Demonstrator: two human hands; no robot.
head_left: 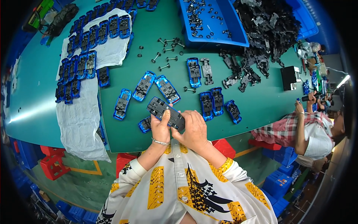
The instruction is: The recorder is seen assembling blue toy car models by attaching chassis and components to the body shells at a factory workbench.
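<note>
Both hands clasp a black toy chassis above a green table, red stools alongside.

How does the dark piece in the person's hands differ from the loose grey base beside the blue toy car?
Place: the dark piece is held between the left hand and right hand; the grey base lies on the green table, untouched.
Pose: the dark piece slants diagonally; the grey base points nearly straight away from the person.
Colour: the dark piece looks near-black, the grey base lighter.
Both are long, with moulded detail.
</note>
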